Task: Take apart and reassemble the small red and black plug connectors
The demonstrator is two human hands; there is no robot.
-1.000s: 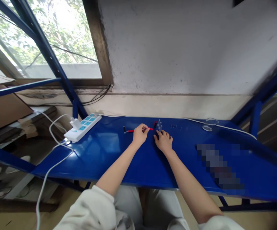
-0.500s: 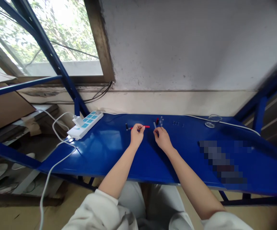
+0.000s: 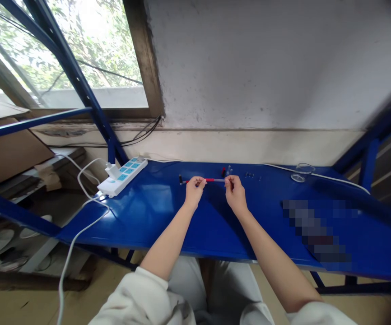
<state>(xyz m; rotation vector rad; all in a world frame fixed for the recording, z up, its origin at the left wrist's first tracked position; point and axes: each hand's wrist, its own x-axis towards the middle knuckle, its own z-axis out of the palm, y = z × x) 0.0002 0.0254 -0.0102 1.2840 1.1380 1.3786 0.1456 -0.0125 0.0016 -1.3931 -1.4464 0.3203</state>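
Note:
Near the middle of the blue table, my left hand (image 3: 194, 192) pinches a thin red rod (image 3: 210, 180) that points to the right. My right hand (image 3: 236, 194) is closed on the right end of a clear tube (image 3: 219, 180). The tube lines up with the red rod, and their ends meet between the hands. Behind my right hand stand a small red and black piece (image 3: 223, 171) and some clear tubes (image 3: 229, 170). A small black piece (image 3: 180, 178) stands left of my left hand.
On the left of the blue table (image 3: 155, 225) lies a white power strip (image 3: 124, 176) with a plug and cable. Tiny parts (image 3: 249, 175) and a clear round item (image 3: 297, 178) are at the back right. A blurred patch covers the right side.
My right hand has turned the clear tube from upright to level and brought it against the red rod. My left hand has barely moved.

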